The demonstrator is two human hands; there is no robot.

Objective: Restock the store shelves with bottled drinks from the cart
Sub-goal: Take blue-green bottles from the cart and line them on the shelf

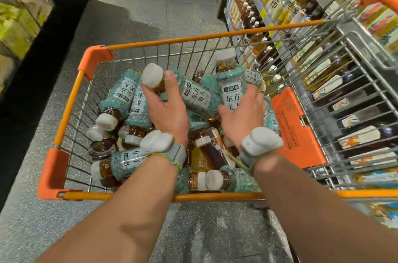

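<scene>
An orange-rimmed wire cart (137, 42) holds several tea bottles with teal labels and white caps. My left hand (165, 107) grips one bottle (193, 94) near its neck; the bottle lies tilted, cap toward the upper left. My right hand (244, 116) holds a second bottle (231, 81) upright, fingers wrapped round its lower body. Both hands are inside the cart, above the pile. Other bottles (120, 99) lie loose on their sides underneath. White devices are strapped to both wrists.
Store shelves (258, 7) stocked with bottled drinks and yellow price tags run along the right, close beside the cart. An orange child-seat flap (295, 125) sits at the cart's right end. Grey speckled floor (150, 4) stretches ahead; a dark display with yellowish goods stands at left.
</scene>
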